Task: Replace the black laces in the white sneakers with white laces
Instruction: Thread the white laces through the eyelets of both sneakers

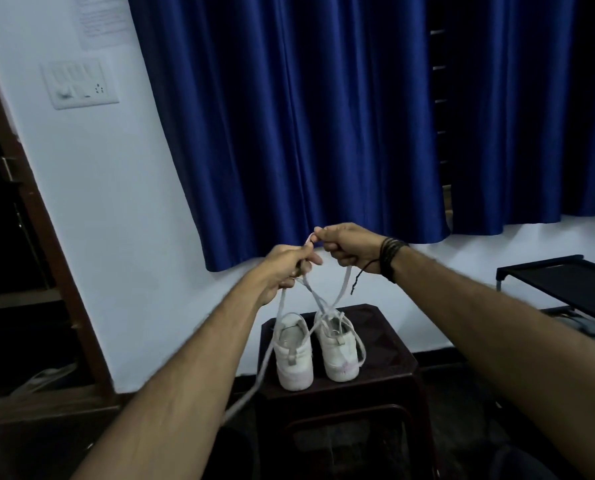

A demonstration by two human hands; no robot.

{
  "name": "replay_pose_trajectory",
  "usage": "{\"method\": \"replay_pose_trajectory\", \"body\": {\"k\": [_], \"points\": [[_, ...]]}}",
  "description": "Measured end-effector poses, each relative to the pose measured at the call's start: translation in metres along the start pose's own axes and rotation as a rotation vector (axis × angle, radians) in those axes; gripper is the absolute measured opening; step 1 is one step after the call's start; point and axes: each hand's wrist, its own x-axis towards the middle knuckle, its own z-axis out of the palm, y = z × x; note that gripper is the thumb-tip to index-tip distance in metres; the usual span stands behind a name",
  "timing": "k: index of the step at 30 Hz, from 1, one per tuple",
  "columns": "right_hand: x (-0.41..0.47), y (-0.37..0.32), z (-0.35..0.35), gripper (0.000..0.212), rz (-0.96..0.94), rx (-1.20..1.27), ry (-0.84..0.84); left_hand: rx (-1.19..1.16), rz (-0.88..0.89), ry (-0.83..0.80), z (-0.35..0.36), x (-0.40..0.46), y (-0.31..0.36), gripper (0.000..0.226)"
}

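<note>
Deep blue satin curtains (pixel 306 126) fill the upper centre of the frame above a white wall, and in front of them both hands are raised together. The left hand (pixel 282 268) has its fingers curled round a flat white shoelace (pixel 341 289), and the right hand (pixel 348 247), with black cord bands at the wrist, pinches the same lace just beside it. From the hands, strands drop to the pair of white sneakers (pixel 311 351) standing heels toward the camera on a dark brown plastic stool (pixel 386 344) at lower centre; one long end trails down past the left forearm. No black lace is visible. By my reading, the white lace is being gathered or evened out for threading. Next, the ends need matching, then feeding through the eyelets, which are hidden from here.
</note>
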Motion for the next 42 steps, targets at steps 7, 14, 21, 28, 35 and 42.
{"method": "replay_pose_trajectory", "body": {"k": [7, 14, 21, 28, 35, 42], "points": [[-0.015, 0.032, -0.03, 0.025, 0.096, 0.093, 0.01, -0.154, 0.025, 0.585, -0.042, 0.009, -0.021, 0.041], [-0.025, 0.055, -0.051, 0.024, 0.157, 0.096, 0.062, -0.075, -0.043, 0.837, -0.059, 0.012, -0.039, 0.041], [-0.018, 0.074, -0.06, 0.012, 0.086, 0.196, 0.275, 0.004, -0.067, 0.84, -0.057, 0.019, -0.051, 0.034], [-0.005, 0.077, -0.035, 0.026, -0.031, 0.36, 0.079, 0.245, -0.236, 0.766, -0.036, 0.038, -0.094, 0.059], [0.019, 0.1, -0.021, 0.035, -0.068, 0.193, -0.088, 0.663, -0.435, 0.58, -0.019, 0.046, -0.121, 0.03], [0.063, 0.139, 0.001, 0.028, 0.022, -0.079, 0.05, 0.76, -0.494, 0.458, -0.005, 0.074, -0.15, 0.048]]}}
